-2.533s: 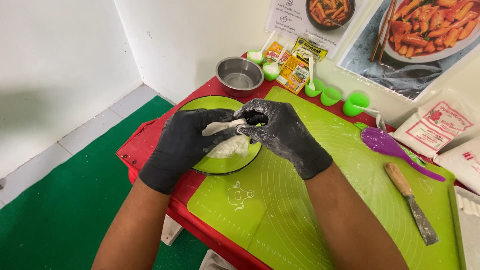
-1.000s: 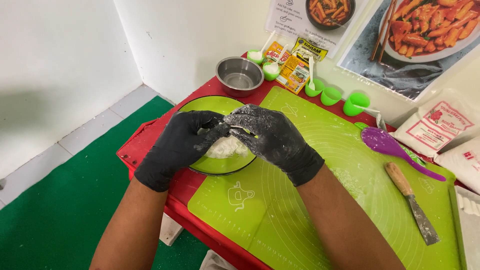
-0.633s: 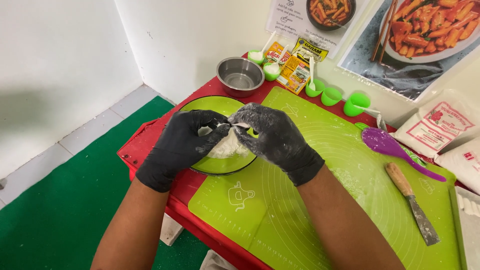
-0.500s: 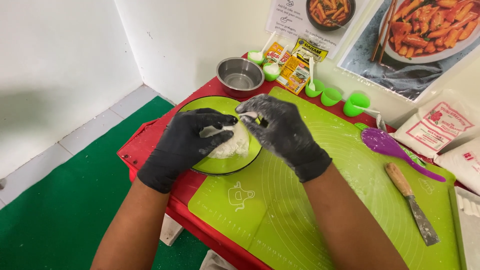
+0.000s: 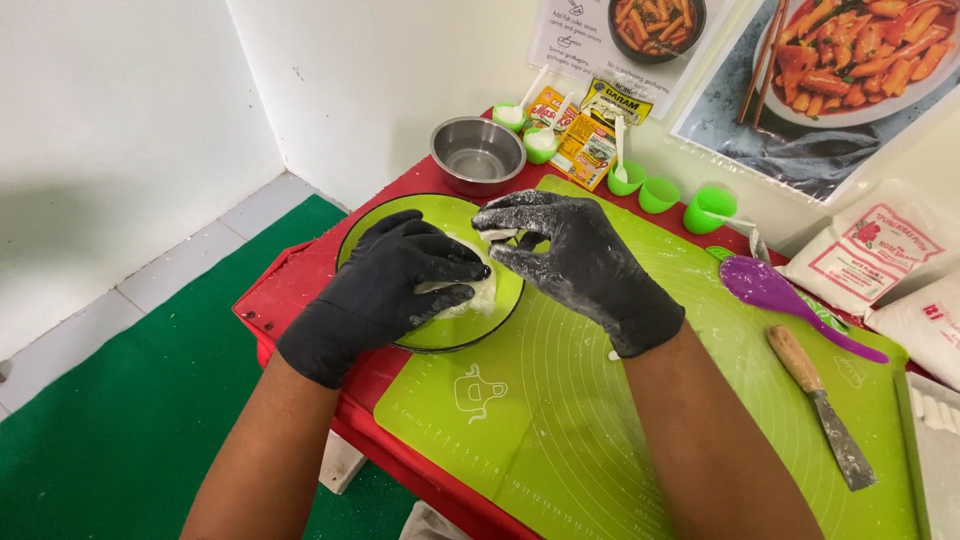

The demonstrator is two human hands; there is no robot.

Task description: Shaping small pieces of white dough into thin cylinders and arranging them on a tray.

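dough (image 5: 470, 295) lies in a green bowl (image 5: 440, 335) at the left edge of a green mat (image 5: 600, 420), on a red table (image 5: 300, 290). only a pale white patch of the dough shows, under and between the gloved fingers.

left hand (image 5: 385, 290), in a black glove, rests over the bowl with fingers curled down onto the dough; it presses and partly cups the lump, thumb side toward the right hand. right hand (image 5: 575, 265), in a black glove dusted with flour, hovers just above the far rim of the bowl. its thumb and forefinger are pinched together on a small white scrap of dough (image 5: 497, 236); the remaining fingers are loosely bent. the two hands are nearly touching at the fingertips, with the main lump directly below that meeting point.

steel bowl (image 5: 477, 155) stands behind the green bowl, near the wall. small green cups (image 5: 660, 193) stand in a row along the far edge of the mat. purple spatula (image 5: 775, 295) and a wooden-handled scraper (image 5: 820, 405) lie on the right part of the mat, well apart from both hands. white bags (image 5: 870, 250) lie at the far right.
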